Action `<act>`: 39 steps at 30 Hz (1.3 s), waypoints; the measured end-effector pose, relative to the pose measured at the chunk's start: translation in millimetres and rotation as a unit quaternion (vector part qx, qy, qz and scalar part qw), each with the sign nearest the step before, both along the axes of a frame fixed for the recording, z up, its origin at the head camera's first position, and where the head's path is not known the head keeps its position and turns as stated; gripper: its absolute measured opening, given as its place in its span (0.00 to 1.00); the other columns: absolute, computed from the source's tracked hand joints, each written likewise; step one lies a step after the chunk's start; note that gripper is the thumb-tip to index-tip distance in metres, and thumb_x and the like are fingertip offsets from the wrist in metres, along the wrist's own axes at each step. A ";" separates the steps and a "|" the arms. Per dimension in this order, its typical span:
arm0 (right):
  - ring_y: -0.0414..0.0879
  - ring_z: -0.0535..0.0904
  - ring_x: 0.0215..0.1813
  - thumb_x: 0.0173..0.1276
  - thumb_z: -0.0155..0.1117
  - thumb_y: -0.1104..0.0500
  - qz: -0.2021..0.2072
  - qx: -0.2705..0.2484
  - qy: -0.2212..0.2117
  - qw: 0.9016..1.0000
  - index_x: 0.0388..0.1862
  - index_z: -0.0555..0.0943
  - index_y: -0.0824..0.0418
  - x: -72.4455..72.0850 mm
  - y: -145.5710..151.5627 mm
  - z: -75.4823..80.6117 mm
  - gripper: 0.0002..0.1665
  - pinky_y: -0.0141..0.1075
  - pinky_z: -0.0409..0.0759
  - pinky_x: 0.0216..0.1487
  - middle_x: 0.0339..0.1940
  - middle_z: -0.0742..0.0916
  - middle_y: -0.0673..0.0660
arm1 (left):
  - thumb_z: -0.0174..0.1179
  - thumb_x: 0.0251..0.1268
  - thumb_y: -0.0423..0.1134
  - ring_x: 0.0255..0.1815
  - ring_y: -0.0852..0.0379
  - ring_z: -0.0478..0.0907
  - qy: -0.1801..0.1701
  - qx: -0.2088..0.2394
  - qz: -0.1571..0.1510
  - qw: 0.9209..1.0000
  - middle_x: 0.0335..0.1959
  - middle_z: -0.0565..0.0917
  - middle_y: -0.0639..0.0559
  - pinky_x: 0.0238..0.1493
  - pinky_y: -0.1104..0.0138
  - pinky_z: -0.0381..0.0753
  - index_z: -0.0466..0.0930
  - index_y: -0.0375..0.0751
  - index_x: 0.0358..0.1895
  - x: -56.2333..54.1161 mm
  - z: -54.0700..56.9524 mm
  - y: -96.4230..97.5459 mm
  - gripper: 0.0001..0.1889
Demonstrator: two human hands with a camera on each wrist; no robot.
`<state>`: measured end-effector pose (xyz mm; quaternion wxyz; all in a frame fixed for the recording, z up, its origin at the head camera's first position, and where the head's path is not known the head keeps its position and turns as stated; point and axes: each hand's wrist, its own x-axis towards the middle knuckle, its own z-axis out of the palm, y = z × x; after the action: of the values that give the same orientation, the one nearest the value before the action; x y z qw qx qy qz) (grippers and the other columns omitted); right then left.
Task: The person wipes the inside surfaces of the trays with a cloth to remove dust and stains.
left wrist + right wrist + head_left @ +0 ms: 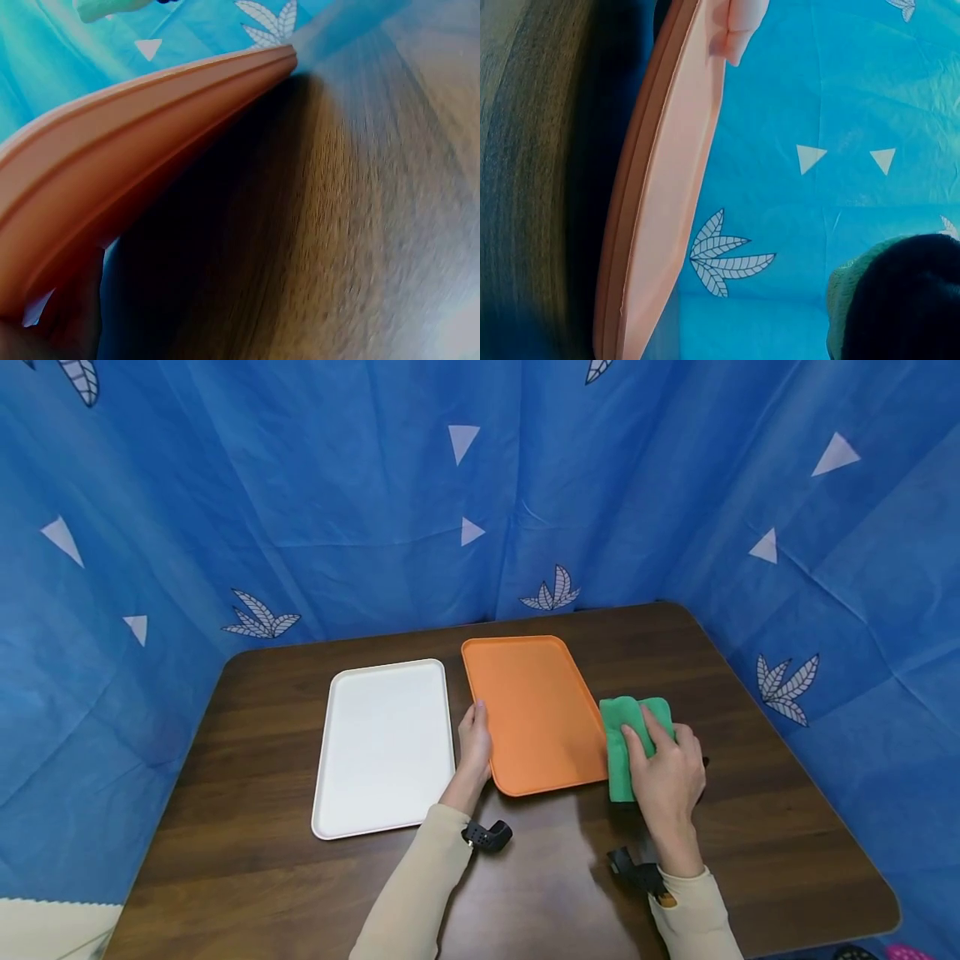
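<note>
My left hand grips the left edge of an orange tray, fingers under it and thumb on the rim. In the left wrist view the tray's ribbed outer side is tilted and raised off the table. To the right of the tray, my right hand holds a folded green cloth between thumb and fingers, close to the tray's right edge. Whether cloth and tray touch, I cannot tell. A bit of green cloth shows beside a dark shape in the right wrist view.
A white tray lies flat on the brown wooden table, left of my left hand. Blue patterned curtain hangs behind the table and at both sides. Each wrist wears a black strap; the left one sits below the orange tray.
</note>
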<state>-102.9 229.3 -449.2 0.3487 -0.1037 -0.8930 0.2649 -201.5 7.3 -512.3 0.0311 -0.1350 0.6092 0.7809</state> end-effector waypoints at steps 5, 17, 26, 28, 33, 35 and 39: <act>0.62 0.75 0.39 0.61 0.73 0.52 0.003 0.003 0.001 1.000 0.56 0.84 0.59 0.7 -1.1 -1.2 0.25 0.56 0.74 0.31 0.41 0.81 0.70 | 0.42 0.80 0.47 0.39 0.54 0.72 0.016 -0.072 0.006 0.997 0.38 0.76 0.45 0.42 0.64 0.73 0.75 0.31 0.57 -3.2 0.1 -0.6 0.22; 0.62 0.76 0.38 0.61 0.73 0.54 0.008 0.004 -0.008 1.000 0.57 0.83 0.59 2.6 -6.6 -1.1 0.25 0.56 0.74 0.30 0.41 0.82 0.70 | 0.48 0.76 0.46 0.78 0.45 0.52 0.033 -0.196 -0.027 0.980 0.77 0.56 0.38 0.76 0.54 0.57 0.55 0.29 0.74 1.2 6.7 -5.2 0.32; 0.62 0.76 0.37 0.60 0.74 0.54 0.014 0.004 -0.002 1.000 0.56 0.84 0.60 5.4 -8.7 -1.8 0.25 0.55 0.74 0.30 0.40 0.82 0.70 | 0.48 0.76 0.39 0.69 0.43 0.69 0.100 -0.171 -0.004 0.980 0.69 0.70 0.35 0.68 0.52 0.70 0.62 0.30 0.71 15.4 18.6 -15.7 0.26; 0.62 0.76 0.37 0.60 0.74 0.54 0.016 0.003 -0.002 1.000 0.56 0.84 0.60 5.9 -9.5 -2.1 0.25 0.55 0.74 0.30 0.40 0.82 0.70 | 0.48 0.76 0.37 0.66 0.41 0.72 0.120 -0.159 0.007 0.980 0.64 0.74 0.33 0.67 0.51 0.71 0.66 0.29 0.69 23.9 25.8 -22.1 0.24; 0.62 0.76 0.37 0.60 0.74 0.54 0.018 0.003 -0.002 1.000 0.56 0.84 0.60 6.8 -11.6 -3.2 0.25 0.54 0.74 0.31 0.40 0.82 0.69 | 0.47 0.77 0.35 0.60 0.38 0.76 0.172 -0.136 0.053 0.974 0.56 0.80 0.31 0.59 0.55 0.78 0.71 0.29 0.64 43.2 47.5 -50.3 0.19; 0.62 0.76 0.37 0.60 0.74 0.53 0.021 0.002 -0.002 1.000 0.56 0.84 0.60 7.3 -12.6 -3.8 0.25 0.54 0.74 0.30 0.40 0.82 0.69 | 0.47 0.77 0.35 0.59 0.39 0.77 0.187 -0.129 0.080 0.970 0.54 0.81 0.31 0.55 0.60 0.80 0.72 0.30 0.63 48.6 56.1 -65.7 0.18; 0.62 0.76 0.37 0.60 0.74 0.53 0.032 0.004 -0.001 0.999 0.56 0.84 0.60 7.6 -15.5 -4.8 0.25 0.54 0.75 0.30 0.41 0.82 0.69 | 0.47 0.77 0.34 0.57 0.50 0.78 0.198 -0.146 0.137 0.959 0.54 0.81 0.34 0.51 0.72 0.76 0.73 0.32 0.63 57.9 66.3 -100.9 0.17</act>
<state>-95.3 213.8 -454.0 0.3395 -0.0736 -0.8974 0.2720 -143.6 -93.6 -446.1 -0.2177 -0.0629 0.6863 0.6911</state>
